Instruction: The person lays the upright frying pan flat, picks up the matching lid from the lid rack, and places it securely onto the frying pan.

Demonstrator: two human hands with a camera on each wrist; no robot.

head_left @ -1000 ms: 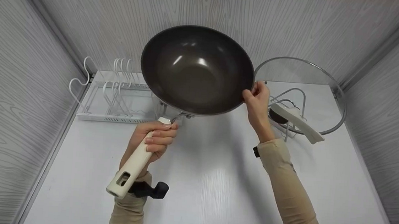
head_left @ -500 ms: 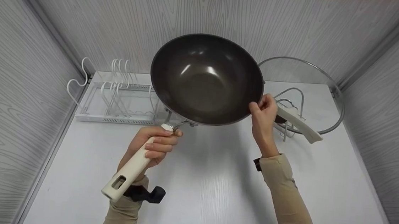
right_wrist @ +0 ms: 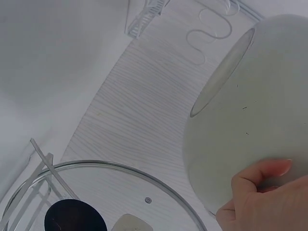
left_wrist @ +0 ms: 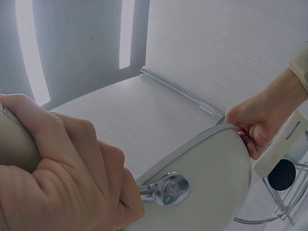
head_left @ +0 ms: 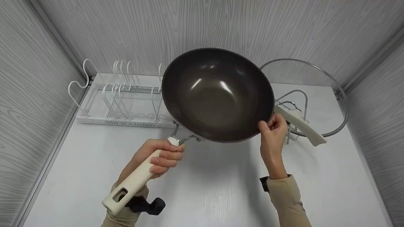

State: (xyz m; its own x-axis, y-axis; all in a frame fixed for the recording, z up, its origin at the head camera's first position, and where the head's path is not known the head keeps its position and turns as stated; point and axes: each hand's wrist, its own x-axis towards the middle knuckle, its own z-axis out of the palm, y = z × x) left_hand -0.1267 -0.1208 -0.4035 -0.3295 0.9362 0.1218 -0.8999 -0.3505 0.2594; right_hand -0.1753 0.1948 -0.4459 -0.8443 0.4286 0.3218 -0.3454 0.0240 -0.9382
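A deep wok [head_left: 217, 96], dark inside and cream outside, is held above the table with its inside turned up toward the head camera. My left hand [head_left: 160, 157] grips its long cream handle [head_left: 131, 183] close to the metal joint. With thumb and fingers, my right hand [head_left: 273, 137] pinches the wok's rim at the near right. In the left wrist view the wok's pale outer side [left_wrist: 207, 178] and the handle's metal bracket [left_wrist: 171, 189] show. The right wrist view shows the right hand's [right_wrist: 264, 197] curled fingers against the pale underside [right_wrist: 245, 130].
A white wire rack [head_left: 129, 122] stands at the back left, partly behind the wok. At the back right, a glass lid [head_left: 343, 103] leans upright in a grey wire stand [head_left: 306, 96]. A cream spatula-like utensil [head_left: 305, 129] with a flat handle rests there too.
Both hands have brought the wok nearer to the body and to the right, lower in the head view. The grips on handle and rim stay the same; rack and lid have not moved.
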